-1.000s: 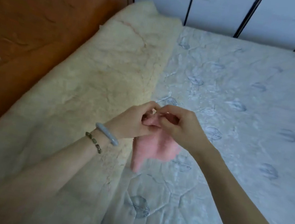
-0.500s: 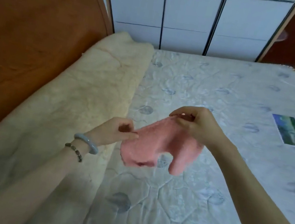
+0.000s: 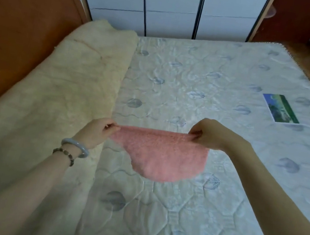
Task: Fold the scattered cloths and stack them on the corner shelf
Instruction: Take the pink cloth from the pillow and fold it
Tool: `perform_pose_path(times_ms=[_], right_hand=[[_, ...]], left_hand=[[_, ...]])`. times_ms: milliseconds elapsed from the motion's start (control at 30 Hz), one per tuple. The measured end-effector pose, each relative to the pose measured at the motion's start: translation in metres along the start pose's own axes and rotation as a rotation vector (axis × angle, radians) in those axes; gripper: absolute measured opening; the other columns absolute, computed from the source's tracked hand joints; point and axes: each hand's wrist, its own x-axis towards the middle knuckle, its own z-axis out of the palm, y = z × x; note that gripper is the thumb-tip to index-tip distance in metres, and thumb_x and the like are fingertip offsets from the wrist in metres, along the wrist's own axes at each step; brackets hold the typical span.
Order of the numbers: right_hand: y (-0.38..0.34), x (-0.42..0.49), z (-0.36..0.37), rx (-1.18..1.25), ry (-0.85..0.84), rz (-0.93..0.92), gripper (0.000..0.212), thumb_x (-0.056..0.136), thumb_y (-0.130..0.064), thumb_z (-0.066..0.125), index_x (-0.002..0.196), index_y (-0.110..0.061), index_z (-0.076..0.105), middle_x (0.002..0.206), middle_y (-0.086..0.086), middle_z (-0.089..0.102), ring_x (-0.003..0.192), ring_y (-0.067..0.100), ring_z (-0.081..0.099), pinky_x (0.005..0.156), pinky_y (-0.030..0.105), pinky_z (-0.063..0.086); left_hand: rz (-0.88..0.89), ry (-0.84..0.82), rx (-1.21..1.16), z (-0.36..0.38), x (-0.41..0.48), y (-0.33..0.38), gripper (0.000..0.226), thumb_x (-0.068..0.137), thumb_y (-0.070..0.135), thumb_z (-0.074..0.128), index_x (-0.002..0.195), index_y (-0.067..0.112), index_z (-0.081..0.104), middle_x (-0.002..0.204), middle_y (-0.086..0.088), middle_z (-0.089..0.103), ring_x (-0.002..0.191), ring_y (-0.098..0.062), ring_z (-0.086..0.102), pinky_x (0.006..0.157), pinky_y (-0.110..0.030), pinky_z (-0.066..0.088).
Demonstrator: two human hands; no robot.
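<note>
A small pink fluffy cloth [image 3: 161, 156] hangs spread out in the air above the mattress. My left hand [image 3: 98, 131] pinches its left top corner. My right hand [image 3: 211, 135] pinches its right top corner. The top edge is pulled taut between the two hands, and the rest sags down in a rounded curve. No shelf is in view.
A quilted white mattress [image 3: 204, 97] with blue leaf prints lies below. A cream fleece blanket [image 3: 63, 85] covers its left side, against a brown wooden headboard [image 3: 22, 19]. A printed label [image 3: 280, 108] lies at the right. White wardrobe doors [image 3: 173, 5] stand behind the bed.
My hands have moved apart, from touching over the bunched cloth to wide, and the pink cloth has opened out flat between them. The view has tilted up.
</note>
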Motion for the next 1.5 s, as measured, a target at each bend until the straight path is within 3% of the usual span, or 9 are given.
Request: perform_pose_path(times_ms=[100,233,533,667,767,1033,1200,1367,1500], right_hand=[[0.023,0.024,0.022,0.001,0.08,0.104,0.018,0.087,-0.011,0.056,0.08,-0.004,0.071,0.079,0.01,0.069,0.078,0.025,0.063,0.061,0.027,0.042],[0.043,0.051,0.044,0.147,0.303,0.197,0.022,0.084,-0.003,0.054,0.093,-0.003,0.074,0.09,0.015,0.072,0.088,0.03,0.066,0.076,0.029,0.051],[0.065,0.059,0.098,0.38,0.525,0.11,0.025,0.083,0.005,0.056,0.096,-0.004,0.075,0.098,0.012,0.074,0.093,0.023,0.068,0.073,-0.006,0.035],[0.085,0.059,0.168,0.396,0.364,0.109,0.021,0.084,0.005,0.061,0.095,-0.005,0.076,0.099,0.011,0.074,0.094,0.019,0.068,0.079,-0.006,0.034],[0.098,0.06,0.221,0.329,0.163,0.163,0.028,0.088,0.005,0.053,0.103,-0.007,0.074,0.108,0.011,0.071,0.102,0.026,0.066,0.088,0.008,0.037],[0.121,0.032,0.346,0.205,-0.314,0.275,0.042,0.089,0.006,0.045,0.112,-0.017,0.07,0.121,0.007,0.067,0.111,0.023,0.062,0.1,0.025,0.042],[0.132,-0.004,0.397,0.168,-0.59,0.279,0.039,0.092,-0.002,0.044,0.117,-0.019,0.068,0.119,0.012,0.066,0.099,0.027,0.064,0.083,0.028,0.049],[0.152,0.022,0.391,0.482,-0.349,0.425,0.015,0.085,-0.011,0.066,0.098,-0.016,0.073,0.103,0.007,0.072,0.093,0.021,0.066,0.095,0.037,0.048],[0.162,0.069,0.383,0.734,-0.029,0.583,0.006,0.081,-0.015,0.072,0.079,-0.02,0.069,0.081,-0.001,0.071,0.079,0.026,0.068,0.082,0.04,0.056]], left_hand=[[-0.054,0.057,-0.105,0.011,0.014,0.0,0.006,0.092,0.013,0.06,0.091,0.016,0.065,0.074,0.001,0.062,0.046,-0.003,0.057,0.048,-0.013,0.043],[-0.087,0.164,-0.241,0.022,0.037,-0.006,0.021,0.09,-0.001,0.056,0.108,0.007,0.065,0.088,-0.004,0.065,0.056,0.017,0.057,0.058,-0.002,0.044],[-0.049,0.116,-0.279,0.038,0.034,-0.043,0.022,0.08,0.001,0.068,0.083,0.023,0.068,0.075,0.026,0.068,0.076,0.007,0.063,0.076,-0.012,0.048],[-0.11,-0.007,-0.248,0.091,0.014,-0.084,0.018,0.08,0.0,0.069,0.084,0.018,0.071,0.08,0.014,0.071,0.083,-0.001,0.066,0.079,-0.01,0.049],[-0.177,-0.136,-0.162,0.134,-0.003,-0.12,0.012,0.082,0.001,0.066,0.092,0.005,0.073,0.095,-0.007,0.072,0.092,-0.018,0.066,0.082,-0.007,0.045],[-0.299,-0.504,-0.024,0.23,-0.064,-0.191,0.009,0.081,0.012,0.072,0.09,0.012,0.076,0.093,-0.001,0.073,0.088,-0.011,0.065,0.088,-0.024,0.048],[-0.333,-0.774,-0.013,0.257,-0.106,-0.216,0.007,0.08,0.02,0.074,0.086,0.024,0.073,0.087,0.009,0.069,0.086,-0.009,0.064,0.086,-0.024,0.049],[-0.425,-0.534,-0.162,0.259,-0.081,-0.228,0.017,0.079,0.013,0.074,0.086,0.026,0.066,0.085,0.01,0.066,0.086,-0.012,0.063,0.077,-0.015,0.045],[-0.452,-0.281,-0.313,0.262,-0.031,-0.219,0.023,0.08,0.005,0.071,0.097,0.019,0.065,0.087,0.008,0.065,0.081,-0.005,0.06,0.076,-0.014,0.044]])
